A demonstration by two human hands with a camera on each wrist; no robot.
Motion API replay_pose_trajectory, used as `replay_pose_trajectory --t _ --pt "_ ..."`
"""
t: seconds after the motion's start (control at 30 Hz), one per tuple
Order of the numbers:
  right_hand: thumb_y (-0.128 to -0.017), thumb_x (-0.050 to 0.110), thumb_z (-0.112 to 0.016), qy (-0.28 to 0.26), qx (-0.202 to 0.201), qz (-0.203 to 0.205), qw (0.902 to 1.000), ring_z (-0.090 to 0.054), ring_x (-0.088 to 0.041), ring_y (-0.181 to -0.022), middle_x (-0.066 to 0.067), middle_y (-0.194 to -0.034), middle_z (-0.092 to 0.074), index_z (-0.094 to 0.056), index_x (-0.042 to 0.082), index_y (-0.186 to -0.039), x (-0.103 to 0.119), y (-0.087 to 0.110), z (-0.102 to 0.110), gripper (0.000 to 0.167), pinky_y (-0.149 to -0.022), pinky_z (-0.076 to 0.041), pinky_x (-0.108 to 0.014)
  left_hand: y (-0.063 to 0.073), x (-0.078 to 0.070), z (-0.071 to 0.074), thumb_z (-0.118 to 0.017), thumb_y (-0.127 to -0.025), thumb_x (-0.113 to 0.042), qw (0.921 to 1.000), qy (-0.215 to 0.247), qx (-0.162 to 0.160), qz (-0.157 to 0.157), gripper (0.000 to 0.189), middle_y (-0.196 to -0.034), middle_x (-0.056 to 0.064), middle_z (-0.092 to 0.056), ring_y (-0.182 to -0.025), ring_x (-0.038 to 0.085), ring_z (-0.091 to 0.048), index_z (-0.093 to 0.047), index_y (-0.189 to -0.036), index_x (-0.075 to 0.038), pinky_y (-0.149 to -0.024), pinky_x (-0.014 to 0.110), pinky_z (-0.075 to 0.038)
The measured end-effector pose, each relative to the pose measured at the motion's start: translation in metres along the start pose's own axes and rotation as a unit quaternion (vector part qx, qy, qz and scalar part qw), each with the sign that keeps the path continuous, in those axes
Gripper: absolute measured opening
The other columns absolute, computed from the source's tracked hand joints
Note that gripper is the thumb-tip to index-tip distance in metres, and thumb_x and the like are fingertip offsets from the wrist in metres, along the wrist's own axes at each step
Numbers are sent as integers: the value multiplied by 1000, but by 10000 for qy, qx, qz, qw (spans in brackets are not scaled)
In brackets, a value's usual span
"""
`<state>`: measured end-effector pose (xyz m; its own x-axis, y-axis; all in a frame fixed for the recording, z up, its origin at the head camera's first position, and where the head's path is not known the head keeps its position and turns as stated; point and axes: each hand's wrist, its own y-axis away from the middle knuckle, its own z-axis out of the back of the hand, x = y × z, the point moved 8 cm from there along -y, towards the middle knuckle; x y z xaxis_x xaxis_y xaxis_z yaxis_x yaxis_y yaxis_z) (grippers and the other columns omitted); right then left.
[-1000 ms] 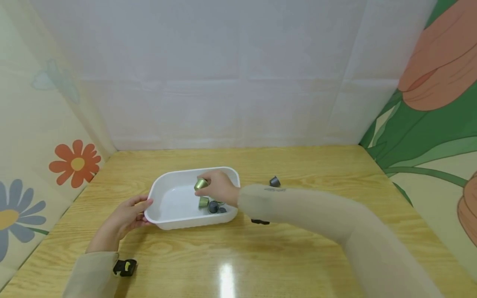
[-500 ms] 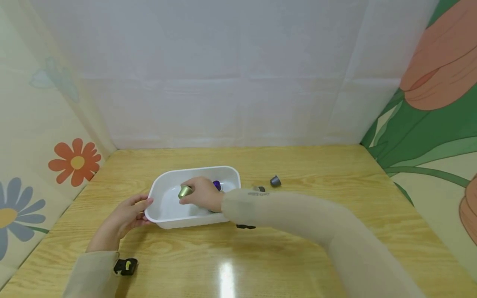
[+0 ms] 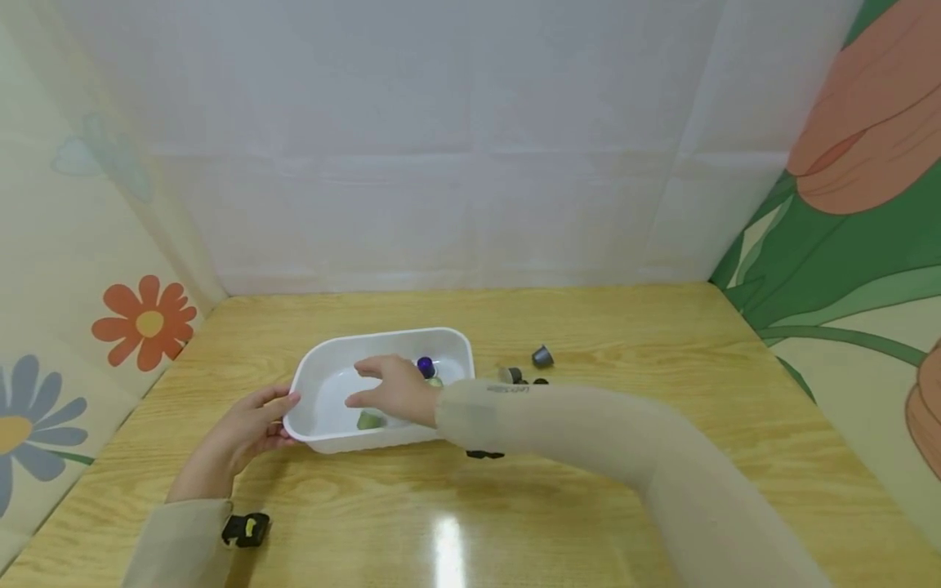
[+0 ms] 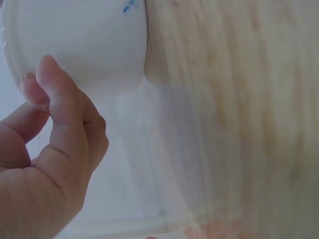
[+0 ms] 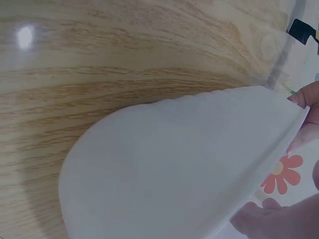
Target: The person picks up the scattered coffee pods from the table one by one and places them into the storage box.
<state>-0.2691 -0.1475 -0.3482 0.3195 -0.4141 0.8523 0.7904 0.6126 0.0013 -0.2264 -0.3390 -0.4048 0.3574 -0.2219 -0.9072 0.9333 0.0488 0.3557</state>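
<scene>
My left hand (image 3: 253, 425) pinches the left rim of a white rectangular dish (image 3: 323, 444). In the left wrist view, thumb and fingers of that hand meet at the dish's edge. Over the dish's inside is my right hand (image 3: 400, 390), thumb and fingers spread apart with nothing between them. Below its thumb, a green coffee capsule (image 3: 370, 420) lies in the dish near the front wall. Behind the right hand, a purple coffee capsule (image 3: 425, 367) and a pale green capsule (image 3: 435, 381) are partly visible. The hand and wrist hide the dish's right part.
On the wooden table (image 3: 353, 523), right of the dish, lies a dark grey capsule (image 3: 542, 357). A black capsule (image 3: 513, 375) and other dark pieces show just above the right sleeve (image 3: 573, 416), partly hidden. A white cloth (image 3: 470, 204) hangs behind the table.
My right hand moved left within the dish with a green capsule, then let it go; that capsule now lies near the front wall. The left hand keeps its hold on the rim.
</scene>
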Motion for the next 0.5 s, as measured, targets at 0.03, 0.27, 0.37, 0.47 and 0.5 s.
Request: replay_pose_trajectory --t 0.03,0.27,0.37,0.47,0.5 --pt "-87 17 -75 -59 7 16 10000 -52 -18 -125 -10 -133 -58 -54 0 -134 -1 2 1 55 -103 -37 -21 0 0 0 -46 -104 -22 10000 3 -1 4 53 -80 3 -57 -67 12 -57 -26 -139 13 -63 26 -55" --pt "-89 15 -72 -447 -78 34 9990 -50 -21 -128 -10 -134 -57 -55 0 -134 -11 19 24 50 -103 -39 -24 0 2 1 -46 -104 -23 10000 -7 2 -65 53 -80 3 -58 -67 12 -58 -27 -138 13 -63 26 -55" --pt "-91 15 -71 -473 -46 16 9989 -47 -23 -130 -10 -137 -54 -53 1 -136 -18 25 36 50 -105 -38 -30 0 3 1 -47 -104 -22 10000 40 -19 -66 50 -79 2 -57 -66 12 -58 -30 -136 12 -63 26 -55" --pt "-91 16 -70 -502 -39 59 9987 -46 -25 -131 -12 -139 -53 -52 0 -137 -23 28 47 52 -106 -39 -34 -1 3 1 -47 -104 -22 9999 81 -20 -66 49 -78 3 -57 -66 12 -58 -31 -135 12 -63 26 -55" --pt "-91 15 -70 -532 -56 80 9985 -46 -26 -131 -13 -139 -53 -52 -1 -137 -24 29 50 52 -106 -38 -35 -1 4 1 -47 -104 -22 9999 100 -20 -57 49 -78 3 -57 -66 12 -58 -31 -135 12 -63 26 -55"
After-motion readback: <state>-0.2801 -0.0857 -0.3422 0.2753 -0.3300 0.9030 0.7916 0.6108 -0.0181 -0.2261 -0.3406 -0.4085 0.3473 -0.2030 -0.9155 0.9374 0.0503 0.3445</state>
